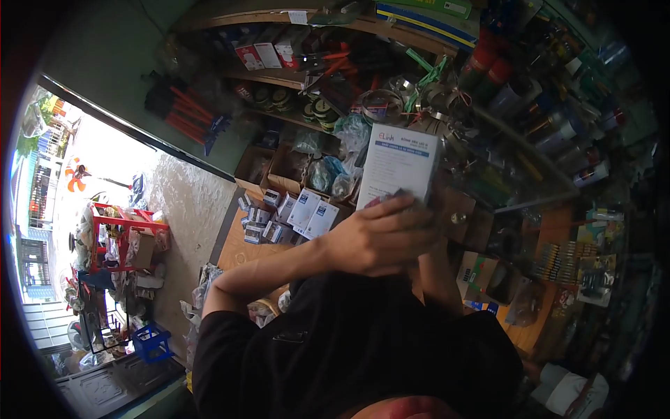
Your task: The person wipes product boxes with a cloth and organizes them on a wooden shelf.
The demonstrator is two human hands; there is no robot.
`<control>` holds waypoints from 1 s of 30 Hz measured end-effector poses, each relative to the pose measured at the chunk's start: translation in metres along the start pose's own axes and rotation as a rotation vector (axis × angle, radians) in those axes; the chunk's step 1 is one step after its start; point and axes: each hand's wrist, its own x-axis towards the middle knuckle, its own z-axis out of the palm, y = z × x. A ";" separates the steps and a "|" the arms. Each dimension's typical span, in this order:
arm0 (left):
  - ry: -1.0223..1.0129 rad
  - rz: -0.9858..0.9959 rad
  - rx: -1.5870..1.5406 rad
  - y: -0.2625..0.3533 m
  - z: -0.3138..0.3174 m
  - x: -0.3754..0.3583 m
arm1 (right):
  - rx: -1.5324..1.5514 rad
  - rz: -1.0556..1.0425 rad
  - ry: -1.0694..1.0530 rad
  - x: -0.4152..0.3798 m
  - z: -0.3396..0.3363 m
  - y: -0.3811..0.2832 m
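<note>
A white LED bulb box (399, 157) with blue and red print is held up in front of my chest, its printed face toward me. My left hand (384, 234) lies across the lower part of that face with the fingers bent together. A small dark patch shows at its fingertips; what it is I cannot make out. Behind the left hand, my right hand (438, 202) is at the box's lower right side, mostly hidden and in shadow. Left of the box, several smaller white and blue boxes (307, 213) lie on the wooden counter (241, 253).
Cardboard boxes (283, 164) with bagged goods line the counter's back. Shelves (279, 77) above hold tins and red-handled tools. Spray cans (481, 66) and hanging goods crowd the right. On the left are a doorway, a red rack (129, 220) and a blue stool (152, 342).
</note>
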 end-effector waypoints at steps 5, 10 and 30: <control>0.115 0.021 0.035 -0.059 -0.006 -0.007 | -0.319 -0.018 0.186 0.000 -0.011 0.004; 0.335 -0.439 0.128 -0.054 -0.001 0.024 | -0.224 -0.162 0.119 0.007 -0.030 0.024; 0.492 -0.511 -0.177 -0.008 0.046 -0.039 | -0.080 -0.227 0.174 -0.001 -0.033 0.027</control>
